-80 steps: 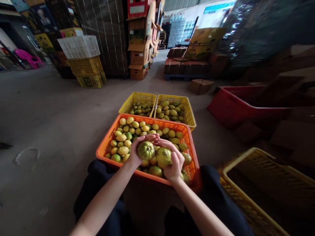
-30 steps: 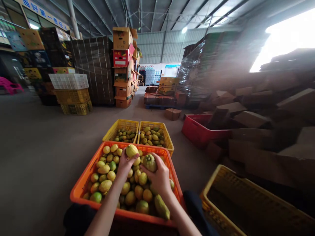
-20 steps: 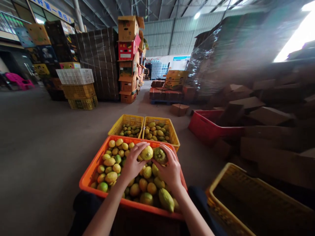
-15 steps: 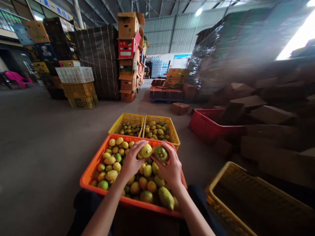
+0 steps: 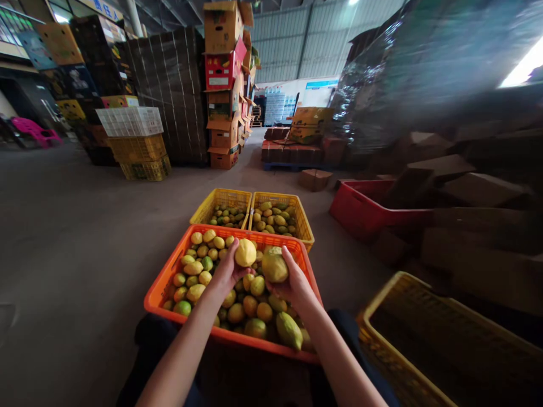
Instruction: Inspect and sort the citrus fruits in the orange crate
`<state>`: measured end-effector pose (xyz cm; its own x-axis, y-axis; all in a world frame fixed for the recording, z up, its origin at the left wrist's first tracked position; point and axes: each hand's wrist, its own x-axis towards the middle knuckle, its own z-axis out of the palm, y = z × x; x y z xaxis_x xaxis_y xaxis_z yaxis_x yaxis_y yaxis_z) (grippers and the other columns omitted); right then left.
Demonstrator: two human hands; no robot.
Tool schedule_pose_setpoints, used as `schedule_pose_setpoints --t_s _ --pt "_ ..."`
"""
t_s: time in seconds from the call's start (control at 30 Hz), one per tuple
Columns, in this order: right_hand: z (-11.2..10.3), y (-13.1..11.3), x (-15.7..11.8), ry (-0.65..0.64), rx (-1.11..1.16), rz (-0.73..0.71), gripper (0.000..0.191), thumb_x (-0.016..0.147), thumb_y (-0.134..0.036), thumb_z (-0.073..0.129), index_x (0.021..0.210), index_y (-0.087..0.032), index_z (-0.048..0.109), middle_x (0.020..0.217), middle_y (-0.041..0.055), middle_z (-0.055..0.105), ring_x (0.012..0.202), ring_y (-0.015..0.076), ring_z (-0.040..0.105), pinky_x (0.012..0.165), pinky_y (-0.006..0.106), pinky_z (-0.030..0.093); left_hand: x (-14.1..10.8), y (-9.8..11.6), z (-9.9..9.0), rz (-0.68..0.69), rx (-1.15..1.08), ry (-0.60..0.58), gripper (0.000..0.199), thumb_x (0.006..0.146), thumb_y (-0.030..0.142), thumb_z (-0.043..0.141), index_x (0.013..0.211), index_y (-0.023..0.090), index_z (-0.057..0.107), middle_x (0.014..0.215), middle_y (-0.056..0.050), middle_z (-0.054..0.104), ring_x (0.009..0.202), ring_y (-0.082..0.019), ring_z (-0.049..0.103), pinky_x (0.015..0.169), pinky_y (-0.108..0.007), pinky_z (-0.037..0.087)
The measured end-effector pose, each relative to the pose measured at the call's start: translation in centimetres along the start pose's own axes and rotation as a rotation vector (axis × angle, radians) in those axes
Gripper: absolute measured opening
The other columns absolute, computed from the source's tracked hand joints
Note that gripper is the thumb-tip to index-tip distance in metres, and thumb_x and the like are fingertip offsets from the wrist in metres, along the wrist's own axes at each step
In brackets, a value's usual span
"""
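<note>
My left hand [image 5: 227, 274] is wrapped around a smooth, pale yellow fruit [image 5: 245, 252], with the thumb along its left side. In my right hand [image 5: 294, 282] rests a larger greenish-yellow fruit [image 5: 275, 267], its darker, uneven end tipped upward; the fingers underneath are partly hidden. Both fruits are held side by side above an orange crate [image 5: 158, 291], a small gap between them. Many yellow, orange-tinged and green fruits fill that crate, among them a long, pointed green one [image 5: 289, 331] at the near right.
Two yellow crates [image 5: 306, 229] of similar fruit stand just beyond the orange one. To the right are another yellow crate [image 5: 384, 294], a red crate [image 5: 360, 212] and heaped cardboard [image 5: 479, 189]. Stacked boxes [image 5: 223, 70] and wrapped pallets rise behind.
Both hands have turned so the palms face up more, rolling the fruits to show other sides. The left hand's fruit now shows a plain yellow face. The view has tilted slightly downward.
</note>
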<state>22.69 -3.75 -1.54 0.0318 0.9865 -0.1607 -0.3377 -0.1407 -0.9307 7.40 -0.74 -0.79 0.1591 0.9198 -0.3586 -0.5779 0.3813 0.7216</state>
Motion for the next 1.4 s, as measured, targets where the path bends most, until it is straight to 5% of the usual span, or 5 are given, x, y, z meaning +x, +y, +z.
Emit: schedule_pose_setpoints --t_s 0.13,0.47,0.83,1.13,1.4 --pt "0.6 -0.2 0.0 -0.080 0.151 0.318 0.035 0.092 -0.048 0.053 0.082 -0.016 0.064 0.054 0.0035 0.064 0.034 0.0131 0.052 0.027 0.020 0.033 0.1 0.1 -0.3 -0.147 -0.106 -0.006 0.038 0.097 0.047 0.053 0.102 0.012 0.065 0.072 -0.006 0.069 0.051 -0.012 0.061 0.043 -0.017 0.047" --pt "1.2 -0.3 0.1 0.090 0.335 0.163 0.015 0.079 -0.027 0.072 0.090 -0.024 0.063 0.080 -0.0025 0.073 0.065 0.0167 0.069 0.050 0.026 0.058 -0.5 1.2 -1.2 -0.114 -0.298 -0.041 0.031 0.096 0.023 0.048 0.123 0.013 0.059 0.094 -0.009 0.074 0.080 -0.020 0.073 0.070 -0.032 0.062" --pt "1.6 1.5 0.8 0.125 0.294 0.322 0.022 0.080 -0.043 0.072 0.089 -0.023 0.066 0.068 0.0016 0.072 0.063 0.0223 0.072 0.048 0.031 0.058 -0.7 1.0 -2.5 -0.176 -0.287 0.004 0.046 0.094 0.050 0.054 0.105 0.007 0.066 0.065 -0.007 0.067 0.047 -0.013 0.059 0.041 -0.020 0.049" --pt "1.0 3.4 1.6 0.089 0.340 0.404 0.023 0.086 -0.045 0.062 0.094 -0.024 0.059 0.079 0.0040 0.073 0.077 0.0255 0.074 0.060 0.043 0.061 -0.4 0.5 -3.2 -0.171 -0.308 0.120 0.031 0.098 0.035 0.053 0.120 0.016 0.063 0.089 -0.008 0.074 0.072 -0.019 0.072 0.058 -0.027 0.059" --pt "2.4 1.8 0.6 0.272 0.460 0.436 0.010 0.087 -0.034 0.062 0.091 -0.025 0.059 0.066 -0.0036 0.066 0.056 0.0161 0.064 0.055 0.031 0.058 -0.6 0.7 -3.5 -0.180 -0.335 0.146 0.034 0.095 0.041 0.055 0.106 0.011 0.065 0.077 -0.007 0.069 0.061 -0.016 0.067 0.051 -0.024 0.057"
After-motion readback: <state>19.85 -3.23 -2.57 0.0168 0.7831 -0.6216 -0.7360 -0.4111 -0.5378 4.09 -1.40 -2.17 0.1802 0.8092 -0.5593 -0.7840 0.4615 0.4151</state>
